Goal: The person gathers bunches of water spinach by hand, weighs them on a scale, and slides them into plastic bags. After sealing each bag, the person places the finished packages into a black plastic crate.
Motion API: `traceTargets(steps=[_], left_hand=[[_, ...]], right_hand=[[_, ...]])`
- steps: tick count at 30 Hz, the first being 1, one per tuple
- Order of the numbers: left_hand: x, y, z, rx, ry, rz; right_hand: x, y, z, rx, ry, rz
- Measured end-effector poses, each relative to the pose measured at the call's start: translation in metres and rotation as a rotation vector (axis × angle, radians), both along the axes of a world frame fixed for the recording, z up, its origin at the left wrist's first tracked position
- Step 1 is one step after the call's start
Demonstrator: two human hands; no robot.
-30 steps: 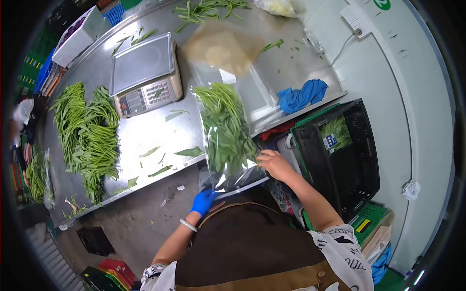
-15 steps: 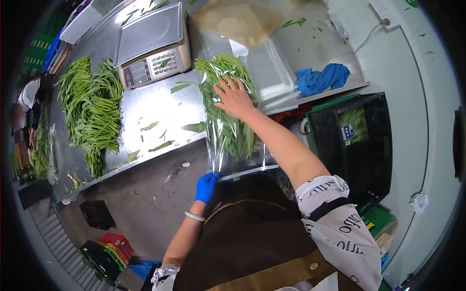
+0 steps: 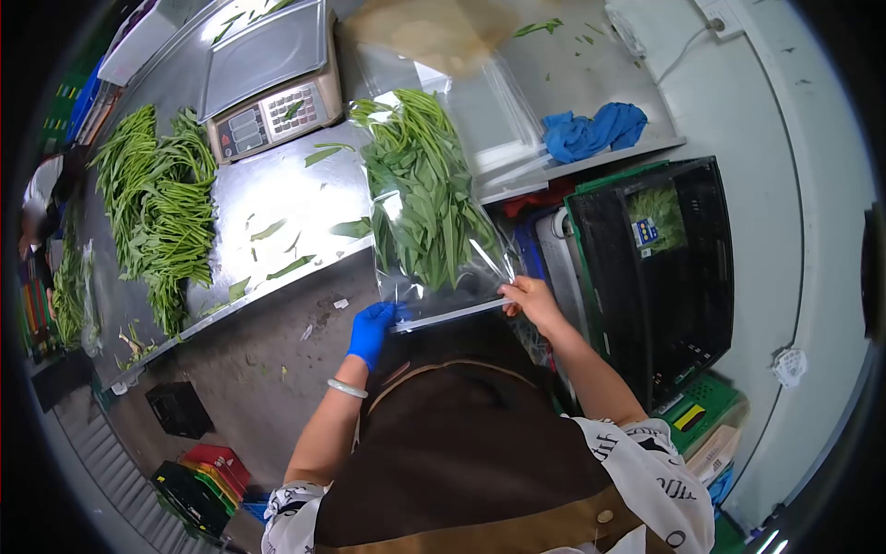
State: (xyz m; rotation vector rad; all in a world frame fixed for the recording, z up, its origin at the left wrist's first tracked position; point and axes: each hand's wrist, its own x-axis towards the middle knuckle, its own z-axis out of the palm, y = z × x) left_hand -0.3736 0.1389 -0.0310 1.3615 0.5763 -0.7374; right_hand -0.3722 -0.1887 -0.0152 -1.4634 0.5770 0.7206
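A clear plastic bag (image 3: 434, 300) filled with leafy green vegetables (image 3: 429, 217) lies partly on the steel table, its near end hanging past the edge toward me. My left hand (image 3: 373, 332), in a blue glove, pinches the near left corner of the bag. At the near right corner, my bare right hand (image 3: 531, 303) has its fingers closed on the plastic. Between both hands the bag's edge is stretched nearly straight. The stems point away from me, the leaves toward me.
A weighing scale (image 3: 268, 78) stands behind on the steel table (image 3: 277, 198). Bunches of greens (image 3: 161, 212) lie at left. A blue cloth (image 3: 593, 131) and flat plastic bags (image 3: 494, 106) are at right. Below them stands a black crate (image 3: 683, 323) holding packed greens. Another person (image 3: 41, 198) is at far left.
My right hand has moved from on top of the greens down to the bag's near right corner and closed on it. The left hand keeps its corner; the bag's near edge is now spread.
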Motion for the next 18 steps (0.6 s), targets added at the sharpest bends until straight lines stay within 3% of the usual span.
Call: traceTargets(steps=[2,5,7,9,13,18], left_hand=[[-0.001,-0.004,0.008,-0.107,0.043,0.009],[0.001,-0.007,0.008,-0.284,0.081,0.121],[-0.003,-0.006,0.009,-0.31,0.094,0.156],[0.0,-0.007,0.009,-0.246,0.082,0.107],[-0.008,0.006,-0.019,-0.374,0.165,0.238],[-0.01,0.009,-0.022,-0.331,0.179,0.291]], right_hand=[[-0.004,-0.011,-0.001,-0.026,-0.028,-0.016],[0.016,0.02,0.056,-0.97,-0.896,0.154],[0.023,0.042,0.073,-0.768,-0.983,0.31],[0.027,0.081,0.055,-0.588,-1.276,0.601],[0.024,0.15,0.016,-0.575,-1.225,0.868],[0.018,0.155,0.013,-0.551,-1.343,1.032]])
